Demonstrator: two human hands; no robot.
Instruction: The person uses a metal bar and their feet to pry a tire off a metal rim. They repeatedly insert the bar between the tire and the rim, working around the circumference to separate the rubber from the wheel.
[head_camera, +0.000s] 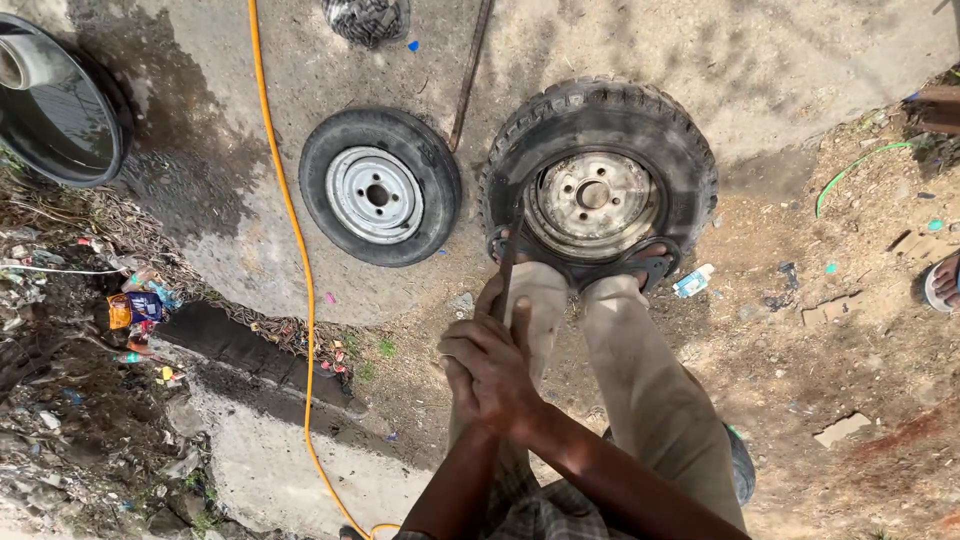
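On dusty ground, both hands' fingers (overlapped) clasp the iron bar.

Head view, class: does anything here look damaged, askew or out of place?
Yes. The treaded tyre is pried off its rusty rim at the near left edge, where a metal bar, gripped by both hands, is wedged in. Litter lies scattered at left.
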